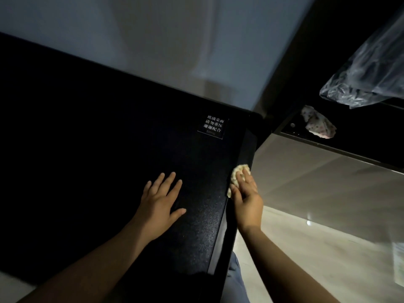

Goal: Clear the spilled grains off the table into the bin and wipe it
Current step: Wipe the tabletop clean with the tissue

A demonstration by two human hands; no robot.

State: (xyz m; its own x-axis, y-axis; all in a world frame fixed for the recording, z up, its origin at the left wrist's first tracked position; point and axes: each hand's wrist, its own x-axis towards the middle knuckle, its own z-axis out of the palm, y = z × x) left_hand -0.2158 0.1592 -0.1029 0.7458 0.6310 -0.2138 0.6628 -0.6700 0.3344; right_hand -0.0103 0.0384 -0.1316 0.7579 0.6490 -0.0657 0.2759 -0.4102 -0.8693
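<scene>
Pressing crumpled cloth (237, 171) to speckled black table (109, 127), right hand (248, 197) flat-fingered (left hand (159, 204) splayed).

Black table (105, 136), white-lettered label (213, 127) (near corner), cloth (237, 172) at edge

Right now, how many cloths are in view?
2: a pale cloth under the right hand at the table's right edge, and a crumpled spotted cloth on the dark ledge. More may be hidden.

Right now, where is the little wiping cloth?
In the head view the wiping cloth lies at the black table's right edge, pressed under the right hand, to the right of the flat left hand.
</scene>
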